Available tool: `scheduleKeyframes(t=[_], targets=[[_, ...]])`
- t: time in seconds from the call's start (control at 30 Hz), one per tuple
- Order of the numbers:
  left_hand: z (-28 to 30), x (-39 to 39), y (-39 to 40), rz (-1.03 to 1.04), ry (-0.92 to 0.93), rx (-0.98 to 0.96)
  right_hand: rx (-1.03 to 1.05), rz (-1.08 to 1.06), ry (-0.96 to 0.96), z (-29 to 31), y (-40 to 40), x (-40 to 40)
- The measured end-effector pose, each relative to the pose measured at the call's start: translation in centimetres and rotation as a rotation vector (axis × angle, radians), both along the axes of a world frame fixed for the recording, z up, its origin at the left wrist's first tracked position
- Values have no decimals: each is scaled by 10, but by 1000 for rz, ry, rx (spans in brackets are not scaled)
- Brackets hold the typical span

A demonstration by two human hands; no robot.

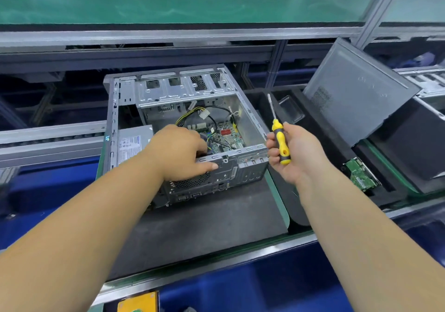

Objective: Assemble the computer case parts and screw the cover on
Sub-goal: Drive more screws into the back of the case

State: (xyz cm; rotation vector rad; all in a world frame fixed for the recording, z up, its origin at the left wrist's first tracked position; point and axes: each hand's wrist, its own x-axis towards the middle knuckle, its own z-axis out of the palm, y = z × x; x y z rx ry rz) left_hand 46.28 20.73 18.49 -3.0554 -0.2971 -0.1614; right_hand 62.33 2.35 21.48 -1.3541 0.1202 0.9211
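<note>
The open computer case (185, 128) lies on its side on a dark mat (204, 227) on the surface, its uncovered face turned up so I look straight down onto the motherboard (226, 136), the bundled cables (192, 116) and the drive cage (183, 88) at the far end. My left hand (180, 153) reaches over the near rim of the case; the thumb lies along the outside of the rear panel (216, 181), while the other fingers curl down inside, and I cannot tell from here whether they grip the rim or something within. My right hand (291, 153) hovers just right of the case, its grip wrapped round the yellow-and-black handle of a screwdriver (279, 138), shaft pointing up and away toward the far side. The side cover (356, 90), a grey panel with a vent patch, leans tilted at the far right against a dark box (409, 143). A loose green circuit board (361, 174) lies near right of my wrist, in a black tray (320, 128).
</note>
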Motion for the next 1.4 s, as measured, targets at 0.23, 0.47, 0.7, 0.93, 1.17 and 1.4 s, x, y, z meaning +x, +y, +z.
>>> scheduleKeyframes(t=[0.23, 0.47, 0.7, 0.93, 1.17, 1.4], targets=[[14, 25, -12, 192, -185, -58, -15, -10, 11, -13, -16, 53], [22, 89, -62, 226, -364, -342, -170, 92, -190, -32, -33, 119], [11, 172, -122, 258, -446, -571, -336, 248, -814, -72, -76, 184], [-15, 226, -168, 343, -581, -1081, -429, 418, -942, -97, -89, 219], [-57, 237, -163, 622, -547, -1220, -604, 732, -1163, -136, -88, 217], [-68, 231, -158, 703, -536, -1247, -608, 842, -1234, -159, -82, 209]])
